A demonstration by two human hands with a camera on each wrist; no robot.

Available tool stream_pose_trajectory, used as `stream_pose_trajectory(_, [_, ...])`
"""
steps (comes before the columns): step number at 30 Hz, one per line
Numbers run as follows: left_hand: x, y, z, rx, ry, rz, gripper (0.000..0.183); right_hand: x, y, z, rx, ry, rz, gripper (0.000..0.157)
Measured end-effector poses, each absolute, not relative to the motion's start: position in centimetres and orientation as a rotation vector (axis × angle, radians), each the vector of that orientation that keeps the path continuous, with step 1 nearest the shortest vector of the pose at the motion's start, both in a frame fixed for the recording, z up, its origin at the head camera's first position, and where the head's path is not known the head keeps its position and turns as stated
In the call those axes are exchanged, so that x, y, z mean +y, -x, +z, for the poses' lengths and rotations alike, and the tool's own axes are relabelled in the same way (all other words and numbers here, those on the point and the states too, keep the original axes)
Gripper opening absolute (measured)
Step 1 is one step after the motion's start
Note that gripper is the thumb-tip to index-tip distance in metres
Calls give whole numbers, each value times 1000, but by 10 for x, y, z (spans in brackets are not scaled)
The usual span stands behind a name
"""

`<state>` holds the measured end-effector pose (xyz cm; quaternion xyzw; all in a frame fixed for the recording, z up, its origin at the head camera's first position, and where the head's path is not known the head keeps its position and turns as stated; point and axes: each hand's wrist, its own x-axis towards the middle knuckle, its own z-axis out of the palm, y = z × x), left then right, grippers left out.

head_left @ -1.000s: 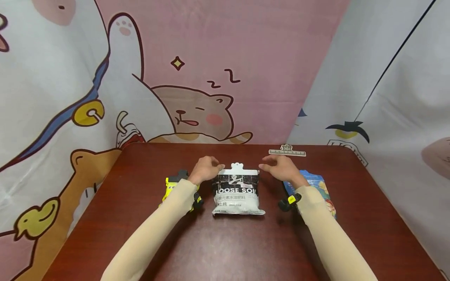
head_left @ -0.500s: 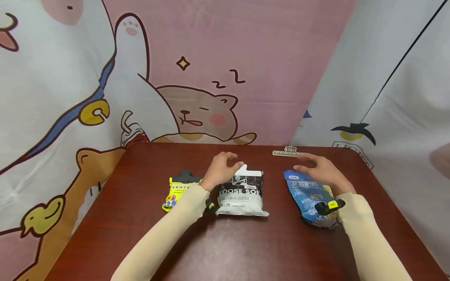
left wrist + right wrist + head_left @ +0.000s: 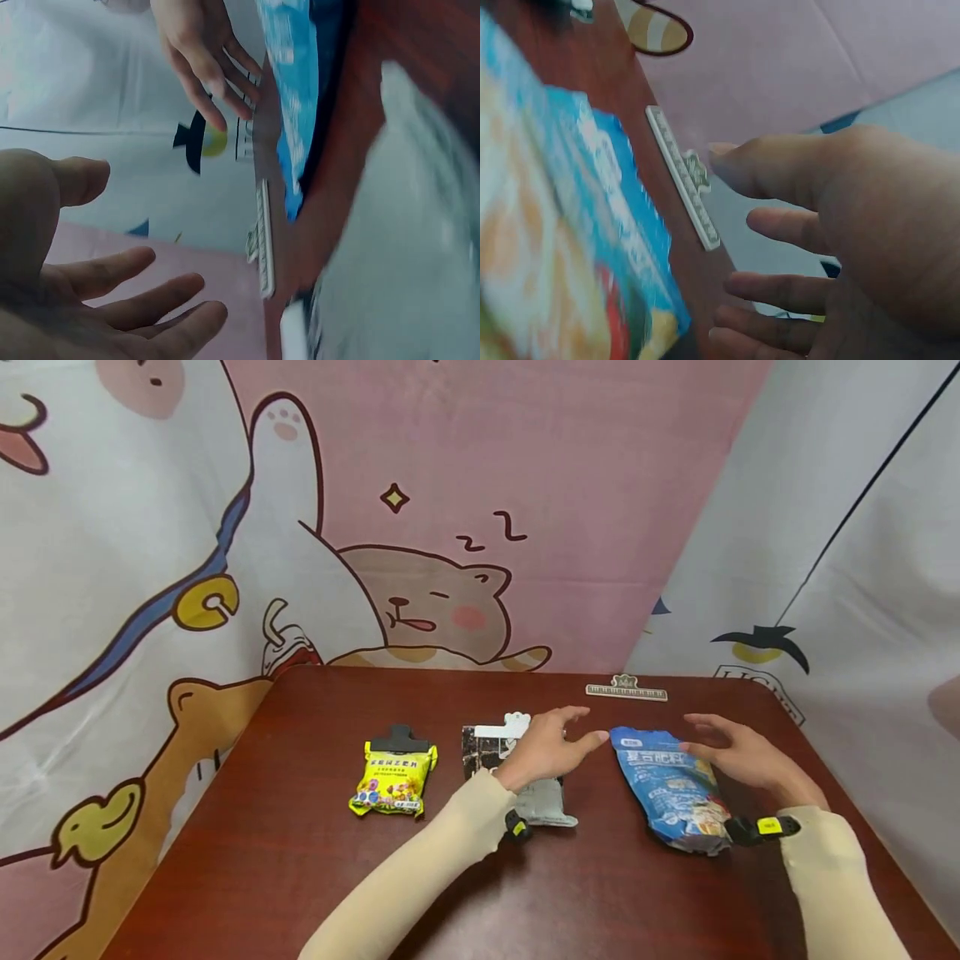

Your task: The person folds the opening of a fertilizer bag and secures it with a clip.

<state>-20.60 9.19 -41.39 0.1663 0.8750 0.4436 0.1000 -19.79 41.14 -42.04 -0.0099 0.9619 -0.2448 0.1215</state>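
My left hand [image 3: 546,747], fingers spread and holding nothing, hovers over the black-and-white soil bag [image 3: 551,806] and hides much of it. A white clip [image 3: 516,724] grips that bag's top edge. To the right lies a blue fertilizer bag [image 3: 667,789] with no clip on its top. Beside its right edge my right hand [image 3: 750,758] is raised with loosely spread fingers and nothing in them. In the right wrist view the blue bag's printed side [image 3: 562,225] fills the left, with the right hand's fingers apart from it.
A long flat clip with a piano-key pattern [image 3: 626,691] lies near the table's back edge. On the left sits a yellow bag [image 3: 393,783] closed by a black clip [image 3: 401,741]. A printed cloth [image 3: 585,527] hangs behind the dark red table [image 3: 247,843].
Both hands have moved right, away from the sides of the soil bag's top. The left now crosses over that bag; the right has uncovered the blue bag and sits at its right.
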Motion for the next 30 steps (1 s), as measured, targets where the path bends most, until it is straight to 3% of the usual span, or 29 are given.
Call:
stream_pose_trajectory(19, [178,179,-446,2316,-77,1525,61,453,185,-456,2682,-184,-1011,89])
stream_pose_trajectory(23, [186,183,-451,2313,67,1613,53,454,187,-459,2629,-310,-1104,94])
stream_pose_trajectory(28, [193,191,-459,2352,158,1671,22,453,191,-462,2602,-425,-1122,92])
stream_pose_trajectory(30, [196,195,-463,2366,193,1687,30,453,193,-464,2602,-436,-1112,86])
